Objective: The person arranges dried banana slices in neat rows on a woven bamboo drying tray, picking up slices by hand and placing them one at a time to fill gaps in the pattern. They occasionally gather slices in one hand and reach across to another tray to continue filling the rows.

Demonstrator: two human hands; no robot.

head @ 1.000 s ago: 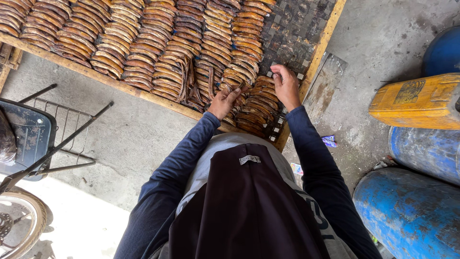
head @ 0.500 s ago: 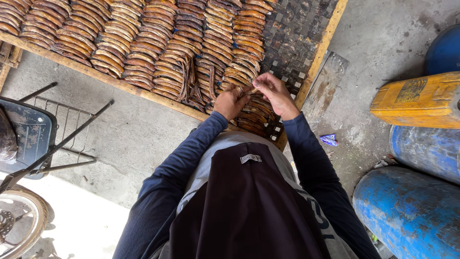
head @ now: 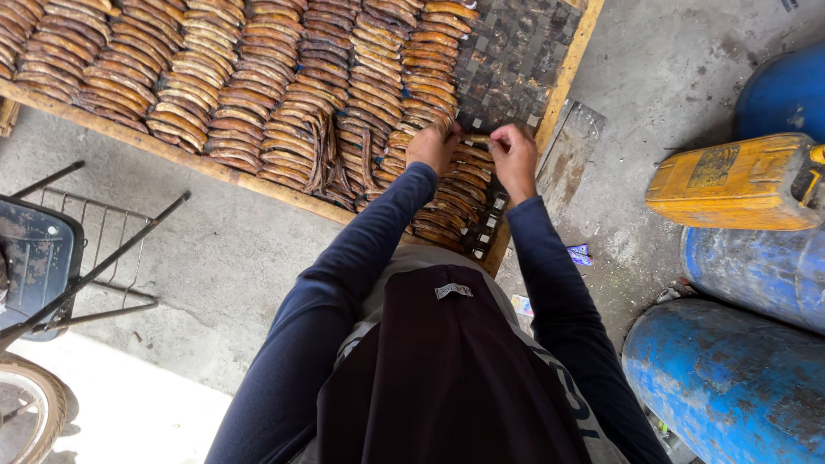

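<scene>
A wooden-framed mesh rack (head: pixel 563 82) lies on the concrete, packed with rows of brown, flattened banana slices (head: pixel 258 77). My left hand (head: pixel 432 146) and my right hand (head: pixel 514 156) meet over the rack's near right corner. Both pinch one brown slice (head: pixel 475 139) between their fingertips, just above the last short row of slices (head: pixel 451 202). Dark blue sleeves and a dark apron fill the lower middle of the view. Bare dark mesh (head: pixel 516 51) shows beyond my hands.
A yellow jerrycan (head: pixel 730 180) lies on its side at the right, above blue drums (head: pixel 730 378). A flat metal sheet (head: pixel 571 159) leans by the rack's right edge. At the left stand a dark chair with a wire frame (head: pixel 51 258) and a wheel (head: pixel 26 412).
My hands were apart on the slices a second ago. They have come together and moved slightly up the rack, now holding one slice between them.
</scene>
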